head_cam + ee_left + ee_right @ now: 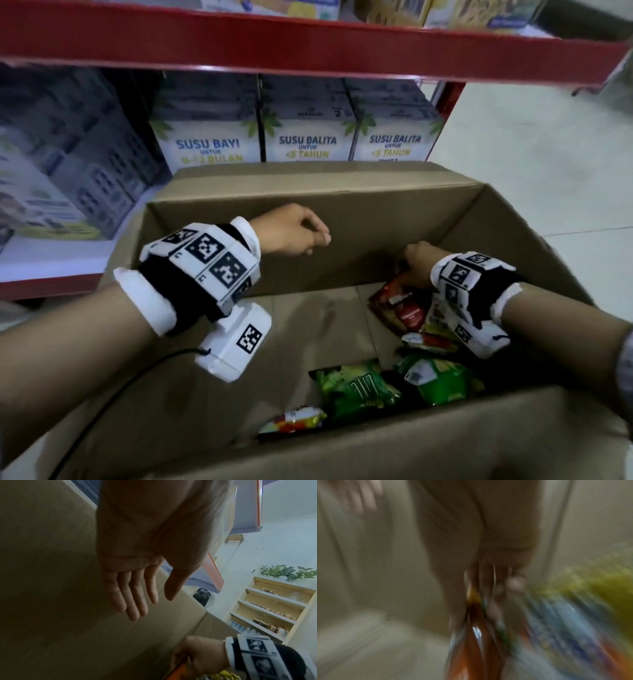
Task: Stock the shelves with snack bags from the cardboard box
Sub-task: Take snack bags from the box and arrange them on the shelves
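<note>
Cardboard box (pixel 359 219) stands before the shelf (pixel 308 44); inside it, at its right wall, the right hand (pixel 419 262) grips a red snack bag (pixel 399 308) for lifting. The left hand (pixel 294 231) hangs relaxed and empty above it.

cardboard box (pixel 346 209) matt brown corrugated paperboard, faint ribbing on inner wall. red snack bag (pixel 399 308) and green snack bags (pixel 356 387) glossy crinkled plastic film, glare spots. milk cartons (pixel 310 144) smooth printed card. shelf edge (pixel 308 44) red, smooth, slight sheen. wrist straps (pixel 147 301) white cloth-like, matt.
</note>
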